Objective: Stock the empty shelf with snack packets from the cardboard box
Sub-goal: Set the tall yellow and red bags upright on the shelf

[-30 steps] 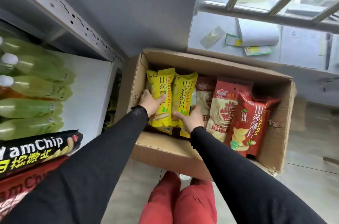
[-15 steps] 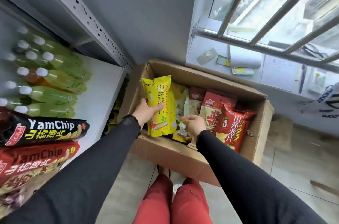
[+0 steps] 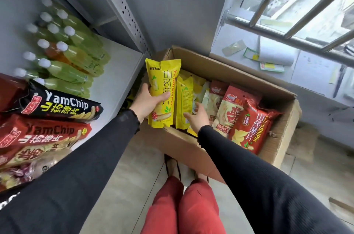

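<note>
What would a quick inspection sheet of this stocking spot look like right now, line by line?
Surface: white shelf, part bare near its front edge; tiled floor below.
Job's things: open cardboard box on the floor holding yellow and red snack packets; one yellow packet lifted upright at the box's left end; black YamChip packet and red YamChip packet already lying on the shelf.
Clutter: green drink bottles at the back of the shelf; papers and labels on the window sill.
Grippers: left hand grips the yellow packet; right hand open, reaching into the box.
Cables: nothing seen.
Surroundings: grey wall, barred window, the person's red trousers.
</note>
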Available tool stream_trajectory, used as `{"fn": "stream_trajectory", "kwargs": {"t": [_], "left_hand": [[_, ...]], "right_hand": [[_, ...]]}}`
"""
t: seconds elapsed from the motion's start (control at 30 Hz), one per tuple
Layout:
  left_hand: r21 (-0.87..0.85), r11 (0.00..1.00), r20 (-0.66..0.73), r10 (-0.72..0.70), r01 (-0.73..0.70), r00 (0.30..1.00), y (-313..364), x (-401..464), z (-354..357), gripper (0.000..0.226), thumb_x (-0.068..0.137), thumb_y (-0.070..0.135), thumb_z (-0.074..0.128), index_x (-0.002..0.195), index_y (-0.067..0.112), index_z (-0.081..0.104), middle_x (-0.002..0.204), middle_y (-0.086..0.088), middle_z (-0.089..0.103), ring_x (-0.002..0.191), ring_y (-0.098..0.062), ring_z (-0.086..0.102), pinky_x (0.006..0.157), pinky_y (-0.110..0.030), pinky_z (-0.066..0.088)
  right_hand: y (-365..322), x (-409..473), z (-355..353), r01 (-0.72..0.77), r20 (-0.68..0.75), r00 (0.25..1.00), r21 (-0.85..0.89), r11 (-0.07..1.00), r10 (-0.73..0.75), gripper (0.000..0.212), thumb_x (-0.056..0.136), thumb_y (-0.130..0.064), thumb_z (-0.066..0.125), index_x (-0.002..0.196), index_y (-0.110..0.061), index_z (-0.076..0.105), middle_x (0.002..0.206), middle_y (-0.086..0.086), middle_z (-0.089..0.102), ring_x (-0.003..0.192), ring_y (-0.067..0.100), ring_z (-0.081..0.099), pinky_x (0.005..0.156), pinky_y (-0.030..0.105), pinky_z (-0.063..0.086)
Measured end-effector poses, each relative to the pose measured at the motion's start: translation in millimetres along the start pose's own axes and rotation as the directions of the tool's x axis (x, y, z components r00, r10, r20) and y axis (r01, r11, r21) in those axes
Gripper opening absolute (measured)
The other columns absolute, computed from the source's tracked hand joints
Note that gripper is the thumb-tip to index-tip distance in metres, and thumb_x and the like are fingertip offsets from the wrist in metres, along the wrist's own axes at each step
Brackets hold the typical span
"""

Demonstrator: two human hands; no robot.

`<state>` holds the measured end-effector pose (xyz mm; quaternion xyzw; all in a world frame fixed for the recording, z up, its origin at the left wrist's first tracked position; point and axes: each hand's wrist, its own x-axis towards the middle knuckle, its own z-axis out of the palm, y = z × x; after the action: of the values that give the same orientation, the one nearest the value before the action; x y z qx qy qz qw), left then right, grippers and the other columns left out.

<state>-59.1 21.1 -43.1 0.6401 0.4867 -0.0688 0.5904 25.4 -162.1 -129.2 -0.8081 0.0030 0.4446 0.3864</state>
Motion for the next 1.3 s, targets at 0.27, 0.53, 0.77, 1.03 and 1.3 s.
{"fn": "stream_trajectory", "kwargs": {"t": [0.27,0.53,0.77,1.03,1.3], "left_hand": [[-0.008,0.994,0.018,0.112,-0.112,0.994,-4.9,14.3,-18.4,0.086,0.058,0.058,0.086,0.128,0.025,0.048,0.124,0.01,0.069,0.111,-0.009,0.068,0.101,-0.045,0.054],[-0.085,0.993,0.004,0.078,-0.077,0.997,-3.2,19.5,-28.4,0.084,0.065,0.05,0.088,0.131,0.023,0.044,0.127,0.008,0.066,0.114,-0.011,0.067,0.103,-0.047,0.052],[-0.191,0.977,-0.122,0.076,-0.099,0.99,37.5,-31.1,-38.6,0.062,0.086,0.029,0.081,0.135,0.018,0.045,0.127,0.005,0.064,0.109,-0.01,0.066,0.095,-0.037,0.055],[-0.311,0.892,-0.294,0.237,-0.327,0.926,111.5,-147.2,-104.3,0.067,0.089,0.046,0.073,0.146,0.027,0.042,0.137,0.009,0.063,0.121,-0.012,0.064,0.105,-0.043,0.051],[-0.279,0.774,-0.536,0.366,-0.569,0.76,116.9,-310.3,-220.2,0.066,0.078,0.042,0.082,0.133,0.024,0.051,0.127,0.007,0.07,0.115,-0.011,0.068,0.099,-0.039,0.053]], "right_hand": [[10.3,39.8,66.5,-0.132,-0.087,0.989,-0.106,0.986,0.123,0.125,0.074,-0.046,0.087,0.162,-0.013,0.003,0.165,0.016,0.023,0.151,0.034,0.026,0.12,0.047,0.029],[16.4,57.6,51.2,-0.126,-0.062,0.989,0.096,0.987,0.132,0.097,0.068,-0.023,0.088,0.147,-0.022,0.032,0.136,0.016,0.053,0.115,0.033,0.062,0.098,0.05,0.054],[-46.5,-20.3,-21.1,-0.016,0.219,0.973,0.376,0.926,-0.072,0.042,0.094,0.0,0.065,0.128,-0.007,0.041,0.104,0.021,0.075,0.083,0.024,0.077,0.068,0.03,0.06],[-184.8,-121.8,-62.6,0.137,0.383,0.854,0.489,0.861,-0.353,0.041,0.094,-0.004,0.062,0.132,-0.014,0.05,0.106,0.018,0.073,0.084,0.03,0.073,0.073,0.045,0.061],[-309.0,-255.3,5.3,0.481,0.486,0.569,0.458,0.748,-0.663,0.065,0.084,-0.023,0.078,0.139,-0.014,0.044,0.123,0.021,0.068,0.085,0.03,0.073,0.068,0.044,0.062]]}}
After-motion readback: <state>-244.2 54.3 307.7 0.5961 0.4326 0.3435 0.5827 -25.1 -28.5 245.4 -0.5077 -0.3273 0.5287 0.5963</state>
